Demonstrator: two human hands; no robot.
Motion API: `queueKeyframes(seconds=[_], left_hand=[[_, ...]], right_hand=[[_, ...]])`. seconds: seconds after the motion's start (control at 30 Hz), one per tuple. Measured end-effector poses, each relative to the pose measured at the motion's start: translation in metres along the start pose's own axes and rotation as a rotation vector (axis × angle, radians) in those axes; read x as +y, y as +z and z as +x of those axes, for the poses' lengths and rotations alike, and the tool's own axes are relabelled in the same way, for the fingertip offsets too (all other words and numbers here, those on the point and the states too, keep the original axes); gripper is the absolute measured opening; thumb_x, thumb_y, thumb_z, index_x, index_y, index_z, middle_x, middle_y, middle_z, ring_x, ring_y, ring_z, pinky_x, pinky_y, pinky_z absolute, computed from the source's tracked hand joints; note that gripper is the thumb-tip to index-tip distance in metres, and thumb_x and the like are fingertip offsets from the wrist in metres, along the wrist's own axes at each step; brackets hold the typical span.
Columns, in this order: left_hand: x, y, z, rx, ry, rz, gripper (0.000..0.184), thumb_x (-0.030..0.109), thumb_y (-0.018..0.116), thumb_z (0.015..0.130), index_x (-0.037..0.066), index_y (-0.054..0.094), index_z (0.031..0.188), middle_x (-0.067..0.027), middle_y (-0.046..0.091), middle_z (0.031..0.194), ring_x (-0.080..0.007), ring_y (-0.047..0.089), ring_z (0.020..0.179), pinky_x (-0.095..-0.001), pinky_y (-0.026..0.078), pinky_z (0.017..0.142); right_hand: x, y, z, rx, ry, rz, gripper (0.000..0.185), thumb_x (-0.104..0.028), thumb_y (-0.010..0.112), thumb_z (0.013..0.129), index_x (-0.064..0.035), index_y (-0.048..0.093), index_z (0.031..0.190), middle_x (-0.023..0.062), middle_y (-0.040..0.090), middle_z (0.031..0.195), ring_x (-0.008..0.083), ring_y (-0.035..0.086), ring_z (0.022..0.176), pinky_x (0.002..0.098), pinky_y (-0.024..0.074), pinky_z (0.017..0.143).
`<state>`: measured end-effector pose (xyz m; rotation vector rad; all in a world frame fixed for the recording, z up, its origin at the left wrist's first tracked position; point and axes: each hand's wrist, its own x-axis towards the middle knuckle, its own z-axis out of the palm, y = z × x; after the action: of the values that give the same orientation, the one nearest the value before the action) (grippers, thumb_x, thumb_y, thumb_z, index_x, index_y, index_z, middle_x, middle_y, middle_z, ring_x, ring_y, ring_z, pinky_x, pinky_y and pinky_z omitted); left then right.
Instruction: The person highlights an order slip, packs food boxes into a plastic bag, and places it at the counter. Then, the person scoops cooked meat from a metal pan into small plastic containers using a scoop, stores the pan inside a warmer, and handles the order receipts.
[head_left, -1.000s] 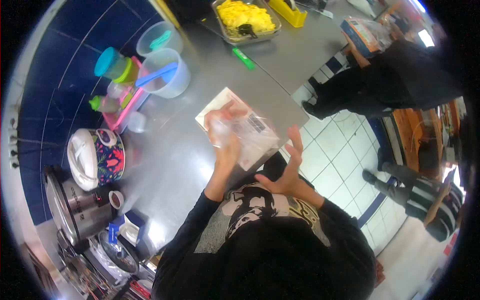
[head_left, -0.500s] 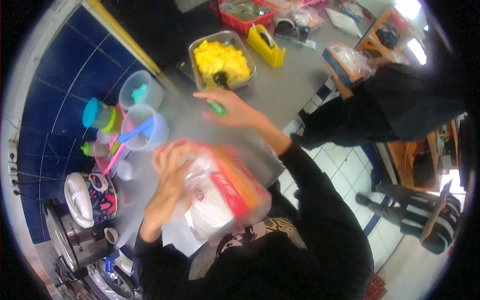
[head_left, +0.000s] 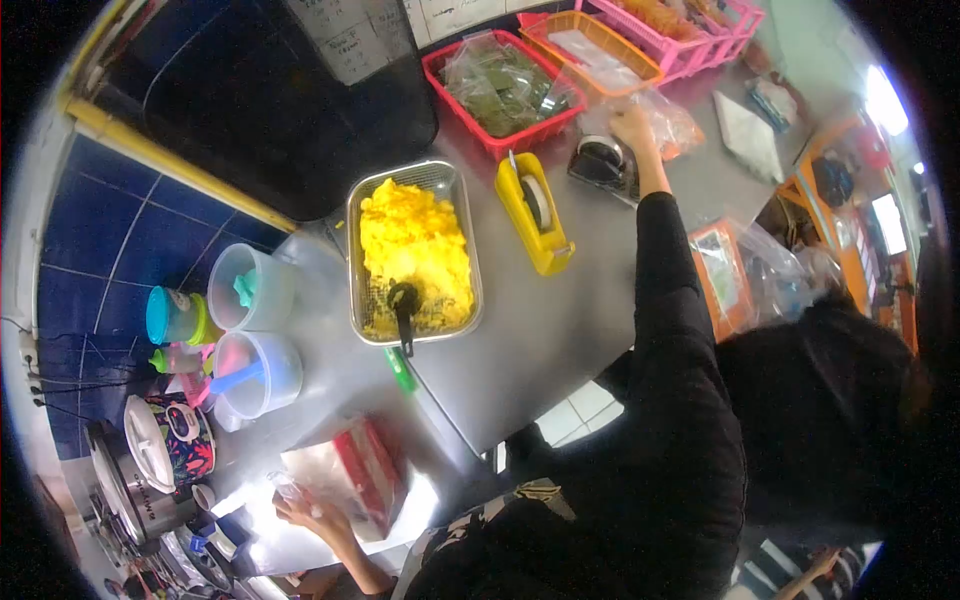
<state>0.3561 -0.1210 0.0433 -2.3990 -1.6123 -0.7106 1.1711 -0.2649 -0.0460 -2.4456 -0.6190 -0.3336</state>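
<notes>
My left hand (head_left: 318,518) is at the lower left, its fingers closed on the crumpled clear end of a red-and-white plastic package (head_left: 368,470) lying on the metal table. At the far side, my right hand (head_left: 632,132) has curled fingers on a clear plastic bag (head_left: 668,122) with something orange in it. Just below that hand stands a black tape dispenser (head_left: 603,165). A small green-handled tool (head_left: 401,370) lies below a metal tray (head_left: 478,270) of yellow, crumbly food (head_left: 415,240). A black-handled utensil (head_left: 404,310) is stuck into the food.
A yellow tape dispenser (head_left: 535,215) stands right of the tray. Behind are a red basket (head_left: 505,145) of packets, an orange basket (head_left: 640,80) and a pink crate (head_left: 690,62). Plastic tubs (head_left: 262,375) and a patterned cooker (head_left: 170,440) line the left. Another person (head_left: 820,420) is at right.
My right hand has let go of the green-handled tool and reached to the far bag. The package has gone down onto the table, my left hand still at its end. The view has shifted.
</notes>
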Motion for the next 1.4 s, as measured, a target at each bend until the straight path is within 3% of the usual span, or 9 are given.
queueKeyframes(seconds=[0.1, 0.17, 0.3, 0.4, 0.6, 0.8, 0.9, 1.07, 1.4], left_hand=[[0.001, -0.002, 0.007, -0.124, -0.231, 0.24, 0.027, 0.019, 0.053, 0.087, -0.005, 0.058, 0.098, -0.0233, 0.044, 0.115, -0.0401, 0.043, 0.097, -0.054, 0.035, 0.084], [-0.007, -0.007, 0.002, -0.256, -0.176, 0.295, 0.044, 0.014, 0.052, 0.082, -0.008, 0.046, 0.119, -0.0259, 0.045, 0.114, -0.0384, 0.043, 0.092, -0.0509, 0.033, 0.085], [-0.014, -0.006, -0.004, -0.076, 0.256, 0.362, 0.06, 0.006, 0.06, 0.07, -0.014, 0.038, 0.123, -0.0246, 0.057, 0.091, -0.0421, 0.049, 0.09, -0.0542, 0.035, 0.084], [-0.011, -0.005, 0.0, -0.256, -0.003, 0.344, 0.06, 0.008, 0.062, 0.07, -0.011, 0.04, 0.123, -0.0256, 0.058, 0.088, -0.0424, 0.053, 0.088, -0.0517, 0.039, 0.08], [0.029, -0.025, 0.01, -0.174, 0.081, 0.24, 0.041, 0.005, 0.064, 0.077, -0.008, 0.048, 0.113, -0.0221, 0.059, 0.079, -0.0402, 0.056, 0.072, -0.0442, 0.044, 0.061], [0.05, -0.055, 0.017, -0.133, -0.274, -0.222, 0.014, 0.005, 0.067, 0.081, -0.006, 0.058, 0.083, -0.0121, 0.057, 0.073, -0.0205, 0.054, 0.066, -0.0326, 0.04, 0.058], [0.03, -0.054, 0.007, -0.115, -0.179, -0.176, 0.009, 0.003, 0.062, 0.082, -0.005, 0.059, 0.085, -0.0118, 0.057, 0.074, -0.0214, 0.054, 0.066, -0.0337, 0.042, 0.06], [0.025, -0.056, 0.002, -0.095, -0.16, -0.188, 0.008, 0.0, 0.053, 0.081, -0.004, 0.06, 0.084, -0.0139, 0.059, 0.076, -0.026, 0.057, 0.069, -0.0349, 0.045, 0.064], [0.017, -0.069, 0.015, -0.202, -0.083, -0.185, 0.013, -0.006, 0.052, 0.075, -0.002, 0.063, 0.08, -0.0149, 0.064, 0.077, -0.0275, 0.064, 0.072, -0.0353, 0.048, 0.065]], right_hand=[[0.035, 0.021, 0.019, -0.161, -0.189, -0.165, 0.025, -0.023, 0.062, 0.069, -0.0073, 0.071, 0.086, 0.0236, 0.065, 0.084, 0.0368, 0.064, 0.082, 0.043, 0.0498, 0.072], [0.047, 0.04, 0.026, -0.146, -0.361, -0.038, 0.025, -0.021, 0.064, 0.063, -0.0053, 0.071, 0.082, 0.0236, 0.064, 0.083, 0.0374, 0.063, 0.083, 0.0434, 0.0492, 0.074], [0.015, 0.017, 0.018, -0.017, -0.292, -0.028, 0.026, -0.019, 0.065, 0.063, -0.0034, 0.068, 0.083, 0.023, 0.064, 0.083, 0.0369, 0.063, 0.086, 0.0419, 0.0488, 0.077], [0.0, 0.02, 0.019, -0.437, -0.196, -0.366, 0.028, -0.016, 0.063, 0.067, -0.0007, 0.065, 0.09, 0.0234, 0.063, 0.089, 0.0374, 0.062, 0.088, 0.0424, 0.0495, 0.08], [0.034, 0.071, 0.029, -0.148, 0.001, -0.469, 0.034, -0.023, 0.067, 0.071, -0.0005, 0.063, 0.096, 0.0214, 0.064, 0.096, 0.0378, 0.062, 0.088, 0.0458, 0.0516, 0.077], [0.03, 0.051, 0.02, -0.127, -0.157, -0.372, 0.036, -0.022, 0.075, 0.064, -0.005, 0.065, 0.093, 0.0192, 0.064, 0.096, 0.0361, 0.063, 0.089, 0.0452, 0.0507, 0.076], [0.046, 0.051, 0.018, -0.037, -0.346, -0.391, 0.031, -0.019, 0.076, 0.061, -0.0063, 0.067, 0.088, 0.0187, 0.064, 0.094, 0.0359, 0.063, 0.087, 0.0469, 0.0497, 0.072], [0.021, 0.014, 0.013, 0.057, -0.133, -0.372, 0.021, -0.023, 0.066, 0.071, -0.0027, 0.066, 0.075, 0.0204, 0.063, 0.078, 0.0378, 0.061, 0.077, 0.0481, 0.0478, 0.07], [0.034, 0.009, 0.007, -0.102, -0.129, -0.472, 0.024, -0.019, 0.057, 0.079, -0.0017, 0.068, 0.091, 0.024, 0.064, 0.096, 0.0374, 0.064, 0.091, 0.047, 0.0501, 0.078]])
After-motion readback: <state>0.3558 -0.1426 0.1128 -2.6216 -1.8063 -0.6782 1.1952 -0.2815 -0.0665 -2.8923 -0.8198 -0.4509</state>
